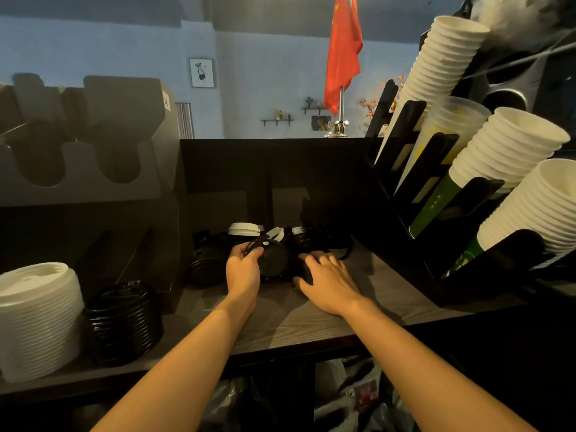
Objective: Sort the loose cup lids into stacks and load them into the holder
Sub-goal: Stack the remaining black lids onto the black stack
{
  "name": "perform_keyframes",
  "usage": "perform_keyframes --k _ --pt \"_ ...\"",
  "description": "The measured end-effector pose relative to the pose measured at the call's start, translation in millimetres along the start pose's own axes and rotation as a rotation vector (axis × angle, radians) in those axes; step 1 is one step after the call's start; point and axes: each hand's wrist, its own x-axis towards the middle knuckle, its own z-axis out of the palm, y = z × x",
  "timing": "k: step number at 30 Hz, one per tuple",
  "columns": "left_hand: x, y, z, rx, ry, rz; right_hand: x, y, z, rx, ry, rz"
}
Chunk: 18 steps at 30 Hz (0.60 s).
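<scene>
– Gathering the loose ones now?
– Yes. My left grip (244, 269) pinches black lids (274, 260) on the surface (311, 322); whether the right grip (327, 275) clasps another, I cannot tell. Next I nest them, then the holder (78, 191).

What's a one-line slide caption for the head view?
Left hand holds black lids, right hand on more lids on the counter; white stack and black stack sit at left.

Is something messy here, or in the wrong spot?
Yes. The loose lids in the middle of the counter lie in a jumble, tipped at angles, white ones mixed among black. The left hand grips one black lid. The white stack and black stack at left look tidy.
</scene>
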Motion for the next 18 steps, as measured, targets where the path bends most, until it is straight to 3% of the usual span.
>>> perform_keyframes --k 5,8,18 --pt "-0.1 3.1 -1.4 -0.008 0.078 -0.004 11.0 -7.7 -1.3 -0.083 -0.136 -0.003" --pt "0.6 3.3 -2.8 -0.043 0.102 -0.027 17.7 -15.7 -3.4 -0.115 -0.074 -0.011" --pt "1.3 1.9 2.1 -0.098 -0.003 -0.086 12.2 -12.8 -5.0 0.204 0.159 -0.133"
